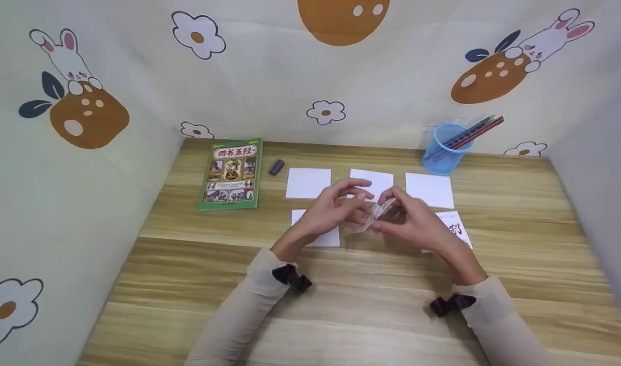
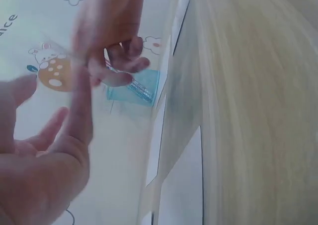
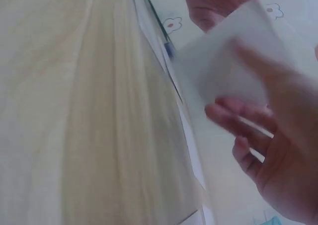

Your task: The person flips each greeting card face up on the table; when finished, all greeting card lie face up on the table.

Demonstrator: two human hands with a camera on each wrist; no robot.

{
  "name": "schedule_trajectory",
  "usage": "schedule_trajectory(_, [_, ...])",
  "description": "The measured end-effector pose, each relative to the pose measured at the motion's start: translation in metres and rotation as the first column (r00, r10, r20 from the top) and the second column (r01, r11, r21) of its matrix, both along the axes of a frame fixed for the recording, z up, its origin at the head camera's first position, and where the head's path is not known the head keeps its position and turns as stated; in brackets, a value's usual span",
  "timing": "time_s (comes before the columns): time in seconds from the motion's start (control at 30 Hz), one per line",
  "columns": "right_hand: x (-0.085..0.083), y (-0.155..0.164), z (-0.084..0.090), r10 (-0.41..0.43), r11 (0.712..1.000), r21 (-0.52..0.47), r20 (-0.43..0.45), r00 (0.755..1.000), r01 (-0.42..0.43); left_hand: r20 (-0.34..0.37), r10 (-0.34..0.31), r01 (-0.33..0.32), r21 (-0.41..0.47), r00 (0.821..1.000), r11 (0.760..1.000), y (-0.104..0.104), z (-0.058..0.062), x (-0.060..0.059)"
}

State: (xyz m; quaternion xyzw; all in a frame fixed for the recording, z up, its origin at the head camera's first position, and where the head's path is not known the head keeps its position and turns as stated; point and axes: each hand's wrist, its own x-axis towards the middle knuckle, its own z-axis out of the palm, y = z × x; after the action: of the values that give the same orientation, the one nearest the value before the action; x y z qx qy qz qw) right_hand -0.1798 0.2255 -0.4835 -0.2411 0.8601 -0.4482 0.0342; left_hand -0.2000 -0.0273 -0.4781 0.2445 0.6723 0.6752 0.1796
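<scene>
Over the middle of the table, my right hand [image 1: 414,221] pinches a thin white square card [image 3: 206,68] between thumb and fingers. In the head view this card is tilted on edge, with faint print on the side that shows. My left hand [image 1: 331,208] is at the card's left side, fingers apart and its index finger stretched out in the left wrist view. Below and around the hands lie white cards, among them a blank one [image 1: 308,183] at the back left. Partly under my right forearm lies a card with a dark written character [image 1: 455,229].
A green-edged book [image 1: 230,175] lies at the back left, with a small dark eraser-like block [image 1: 276,167] beside it. At the back right stands a blue cup [image 1: 445,152] holding several pencils [image 1: 473,133]. A patterned curtain [image 1: 259,81] borders the table's back.
</scene>
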Motion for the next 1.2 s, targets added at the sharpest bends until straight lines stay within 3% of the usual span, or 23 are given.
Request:
schedule_trajectory(0.07, [0.0, 0.003, 0.002, 0.037, 0.996, -0.087, 0.026, 0.999, -0.034, -0.041, 0.019, -0.021, -0.034, 0.999, 0.999, -0.001, -0.002, -0.001])
schedule_trajectory(0.17, [0.002, 0.003, 0.004, 0.09, 0.986, -0.146, 0.084, 0.992, -0.077, -0.148, 0.028, -0.053, -0.165, 0.989, 0.985, -0.002, -0.006, -0.002])
schedule_trajectory(0.27, [0.002, 0.003, 0.002, 0.096, 0.991, -0.11, 0.142, 0.985, -0.081, -0.17, 0.002, -0.045, -0.25, 0.985, 0.967, -0.003, -0.009, -0.002])
schedule_trajectory(0.4, [-0.001, 0.005, -0.006, 0.084, 0.996, 0.001, 0.15, 0.985, -0.085, -0.163, -0.043, -0.02, -0.365, 0.986, 0.931, -0.003, -0.008, 0.001])
schedule_trajectory(0.5, [-0.004, 0.006, -0.012, 0.051, 0.994, 0.093, 0.104, 0.993, -0.061, -0.17, -0.062, -0.025, -0.47, 0.984, 0.882, -0.002, -0.008, 0.005])
schedule_trajectory(0.7, [-0.004, 0.006, -0.016, 0.003, 0.969, 0.246, -0.004, 1.0, -0.002, -0.254, -0.077, -0.117, -0.668, 0.964, 0.735, 0.0, -0.007, 0.016])
schedule_trajectory(0.77, [-0.002, 0.006, -0.015, 0.016, 0.954, 0.299, -0.012, 1.0, -0.011, -0.281, -0.071, -0.153, -0.697, 0.957, 0.7, 0.001, -0.007, 0.019])
schedule_trajectory(0.93, [0.003, 0.007, -0.011, 0.036, 0.917, 0.399, -0.003, 0.999, -0.032, -0.325, -0.062, -0.204, -0.719, 0.944, 0.665, 0.002, -0.01, 0.018])
schedule_trajectory(1.2, [0.003, 0.011, -0.01, 0.021, 0.903, 0.428, 0.007, 1.0, -0.022, -0.344, -0.176, -0.156, -0.748, 0.922, 0.646, 0.003, -0.013, 0.016])
